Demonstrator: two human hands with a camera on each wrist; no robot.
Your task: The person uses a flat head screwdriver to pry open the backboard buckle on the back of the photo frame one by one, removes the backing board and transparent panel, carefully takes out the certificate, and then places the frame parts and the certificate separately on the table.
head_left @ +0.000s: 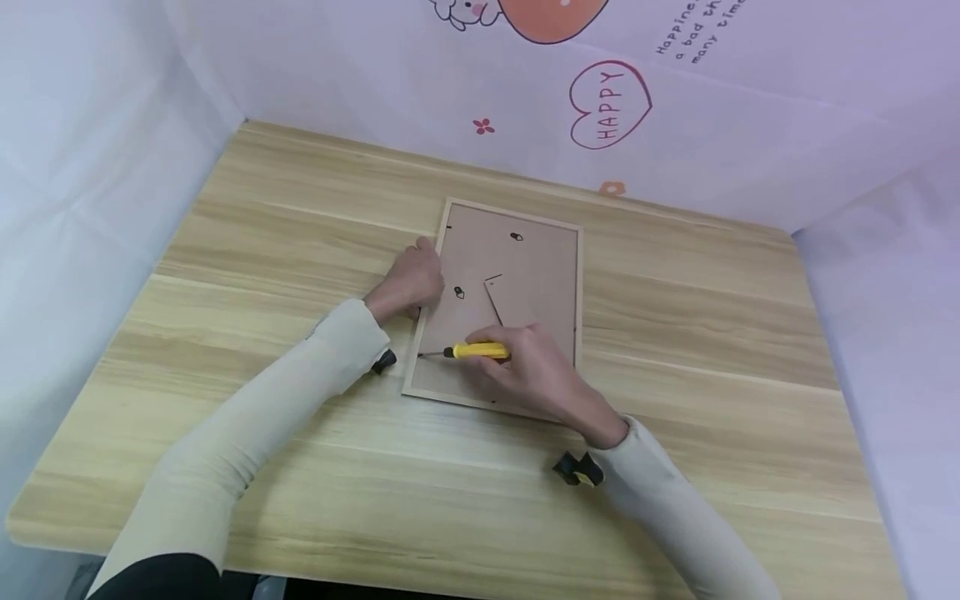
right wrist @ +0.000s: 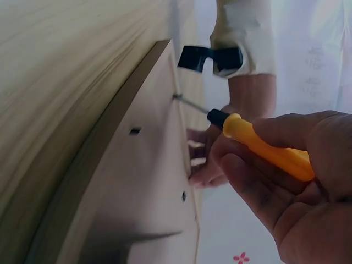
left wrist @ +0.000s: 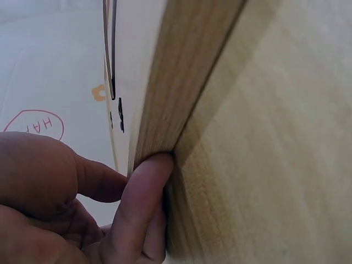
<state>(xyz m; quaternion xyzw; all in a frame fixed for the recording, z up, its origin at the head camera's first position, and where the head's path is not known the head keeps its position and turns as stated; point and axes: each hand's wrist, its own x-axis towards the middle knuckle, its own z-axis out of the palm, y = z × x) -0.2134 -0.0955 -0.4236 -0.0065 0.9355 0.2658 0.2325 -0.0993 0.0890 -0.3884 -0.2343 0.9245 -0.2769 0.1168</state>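
Head view: two forearms in pale sleeves (head_left: 262, 417), one entering from lower left, one from lower right, reaching over a wood-grain table (head_left: 712, 333).

Item, right hand (head_left: 536, 367): held above the lower part of a wooden frame (head_left: 581, 283), knuckles upward, wrist on the near side; fingers and thumb closed about the yellow handle of a screwdriver (head_left: 483, 350), the shaft projecting leftward from the grip, nearly level, its tip at a small dark tab (head_left: 420, 356) by the frame's inner left edge.

Item, left hand (head_left: 412, 275): beyond and to the left of the right-hand grip, back of hand up, fingers bent; the frame's left rim pinched, thumb on its outer side, a finger at its upper edge, as the left wrist view shows.

Item, frame: flat on the table, beneath the right hand and against the left; its backing panel (head_left: 540, 275) faces up. Two dark hangers (head_left: 516, 237) on the panel, both beyond the right-hand grip; a stand flap (head_left: 510, 304) just beyond that same grip
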